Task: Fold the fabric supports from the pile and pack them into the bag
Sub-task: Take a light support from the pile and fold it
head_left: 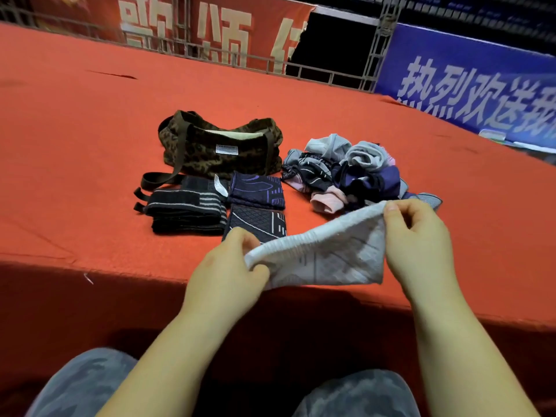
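Observation:
I hold a white knitted fabric support (pixel 325 255) stretched in the air above the front edge of the red stage. My left hand (pixel 231 266) pinches its lower left end, and my right hand (pixel 418 239) grips its upper right corner. Behind it lie folded supports: a black striped one (pixel 186 210) and two dark blue patterned ones (pixel 255 189), (pixel 258 222). The leopard-print bag (pixel 219 145) stands open beyond them. A loose pile of grey, pink and navy supports (pixel 349 170) lies to the bag's right.
The red carpeted stage (pixel 90 145) drops off at its front edge near my knees. A metal truss railing (pixel 376 49) with red and blue banners runs along the far side. The bag's strap (pixel 162 177) trails toward the folded black support.

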Demonstrator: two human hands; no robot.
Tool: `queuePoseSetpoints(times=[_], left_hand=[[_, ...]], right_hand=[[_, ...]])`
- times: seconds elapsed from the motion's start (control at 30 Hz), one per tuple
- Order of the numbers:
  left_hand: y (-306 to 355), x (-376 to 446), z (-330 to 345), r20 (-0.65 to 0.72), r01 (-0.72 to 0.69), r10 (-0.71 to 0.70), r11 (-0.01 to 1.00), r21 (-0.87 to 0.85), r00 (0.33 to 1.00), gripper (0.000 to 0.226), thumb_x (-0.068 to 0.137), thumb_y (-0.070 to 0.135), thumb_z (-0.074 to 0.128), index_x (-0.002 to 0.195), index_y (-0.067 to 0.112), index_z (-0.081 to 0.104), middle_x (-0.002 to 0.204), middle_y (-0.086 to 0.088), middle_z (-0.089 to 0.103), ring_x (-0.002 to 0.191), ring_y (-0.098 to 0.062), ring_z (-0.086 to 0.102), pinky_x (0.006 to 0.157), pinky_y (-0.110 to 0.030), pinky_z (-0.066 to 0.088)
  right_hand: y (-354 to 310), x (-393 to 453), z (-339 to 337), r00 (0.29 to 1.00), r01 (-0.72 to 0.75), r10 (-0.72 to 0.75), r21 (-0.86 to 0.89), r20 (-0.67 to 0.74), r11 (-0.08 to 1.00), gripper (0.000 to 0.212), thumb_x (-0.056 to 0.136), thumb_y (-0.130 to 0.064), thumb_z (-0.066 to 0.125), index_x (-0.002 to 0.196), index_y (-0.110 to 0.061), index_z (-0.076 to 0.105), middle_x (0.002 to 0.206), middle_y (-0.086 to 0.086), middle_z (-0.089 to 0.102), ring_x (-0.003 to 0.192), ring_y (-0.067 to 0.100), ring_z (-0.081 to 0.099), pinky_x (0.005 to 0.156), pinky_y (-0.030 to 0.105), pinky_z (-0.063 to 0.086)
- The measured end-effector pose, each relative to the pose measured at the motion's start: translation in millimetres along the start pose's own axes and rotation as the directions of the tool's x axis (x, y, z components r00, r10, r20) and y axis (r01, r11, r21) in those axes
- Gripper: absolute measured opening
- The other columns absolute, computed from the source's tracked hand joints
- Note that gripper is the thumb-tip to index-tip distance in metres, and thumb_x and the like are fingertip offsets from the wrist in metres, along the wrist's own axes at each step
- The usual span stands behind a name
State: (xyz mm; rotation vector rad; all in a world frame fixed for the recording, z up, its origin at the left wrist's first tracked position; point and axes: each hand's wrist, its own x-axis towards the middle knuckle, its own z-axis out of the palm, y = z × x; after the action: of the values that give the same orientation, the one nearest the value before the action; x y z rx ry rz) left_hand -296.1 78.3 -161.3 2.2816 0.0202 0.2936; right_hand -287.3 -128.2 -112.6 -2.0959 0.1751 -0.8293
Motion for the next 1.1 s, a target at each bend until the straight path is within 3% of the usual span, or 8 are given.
queuePoseSetpoints(times=[0.1,0.17,0.27,0.37,0.57,0.77,0.93,1.1], left_hand=[[-17,9,-9,-0.018,0.026,-0.026,0.999,0.018,1.0,0.016,0.075,0.01,0.061,0.082,0.023,0.056,0.078,0.004,0.064,0.078,-0.022,0.058,0.067,-0.031,0.041],[-27,16,-13,0.008,0.065,-0.064,0.988,-0.139,0.998,0.016,0.078,0.007,0.065,0.075,0.022,0.058,0.068,0.005,0.063,0.065,-0.016,0.057,0.061,-0.03,0.041],[-31,19,-12,0.109,0.158,-0.118,0.846,-0.51,0.987,0.011,0.088,0.007,0.061,0.079,0.013,0.063,0.069,-0.004,0.068,0.065,-0.018,0.062,0.065,-0.033,0.05],[-32,20,-4,0.088,0.144,-0.114,0.8,-0.582,0.99,0.014,0.093,0.017,0.056,0.082,0.013,0.064,0.071,-0.002,0.068,0.065,-0.014,0.06,0.068,-0.035,0.047],[-22,22,15,-0.027,0.053,-0.066,0.942,-0.332,0.997,0.017,0.093,0.028,0.054,0.082,0.017,0.062,0.072,-0.006,0.066,0.064,-0.014,0.055,0.063,-0.03,0.041],[7,40,40,-0.043,-0.002,0.0,0.998,-0.063,0.999,0.016,0.093,0.038,0.052,0.089,0.024,0.058,0.069,0.008,0.058,0.075,-0.018,0.056,0.064,-0.032,0.038],[31,68,66,-0.037,0.001,0.005,0.988,0.154,0.999,0.021,0.094,0.039,0.048,0.108,0.024,0.053,0.103,-0.002,0.065,0.101,-0.029,0.057,0.079,-0.036,0.042],[36,66,96,-0.057,-0.25,0.276,0.927,0.28,0.959,0.043,0.083,0.018,0.063,0.124,0.009,0.054,0.117,-0.011,0.058,0.105,-0.035,0.054,0.089,-0.045,0.041]], right_hand=[[9,0,-4,0.998,-0.024,0.024,-0.008,-0.051,1.0,0.013,0.096,-0.016,0.047,0.089,-0.014,0.056,0.086,0.001,0.057,0.082,0.016,0.048,0.063,0.022,0.025],[15,2,-8,0.996,-0.042,0.041,-0.013,-0.077,0.999,0.015,0.098,-0.019,0.044,0.092,-0.012,0.057,0.088,0.001,0.057,0.085,0.016,0.048,0.063,0.022,0.024],[22,4,-14,0.994,-0.057,0.056,-0.014,-0.093,0.998,0.022,0.099,-0.023,0.043,0.094,-0.009,0.059,0.081,-0.003,0.055,0.083,0.017,0.048,0.062,0.023,0.024],[30,5,-17,0.993,-0.069,0.066,-0.025,-0.098,0.997,0.023,0.099,-0.025,0.043,0.089,-0.008,0.056,0.071,-0.006,0.05,0.076,0.019,0.046,0.06,0.026,0.022],[57,10,-19,0.992,-0.116,0.106,-0.171,-0.065,0.979,0.027,0.098,-0.031,0.044,0.085,-0.01,0.054,0.065,-0.005,0.049,0.074,0.025,0.044,0.06,0.03,0.017],[91,36,-17,0.987,-0.161,0.158,-0.319,-0.035,0.934,0.031,0.096,-0.039,0.046,0.084,-0.012,0.055,0.081,0.011,0.061,0.082,0.03,0.052,0.067,0.033,0.031],[112,64,-15,0.977,-0.211,0.207,-0.342,-0.051,0.916,0.03,0.094,-0.04,0.049,0.083,-0.012,0.056,0.089,0.017,0.065,0.091,0.037,0.057,0.071,0.036,0.035],[108,48,1,0.992,-0.119,0.126,-0.36,-0.002,0.925,0.028,0.09,-0.035,0.057,0.108,-0.015,0.053,0.107,0.005,0.061,0.103,0.029,0.056,0.08,0.037,0.039]])
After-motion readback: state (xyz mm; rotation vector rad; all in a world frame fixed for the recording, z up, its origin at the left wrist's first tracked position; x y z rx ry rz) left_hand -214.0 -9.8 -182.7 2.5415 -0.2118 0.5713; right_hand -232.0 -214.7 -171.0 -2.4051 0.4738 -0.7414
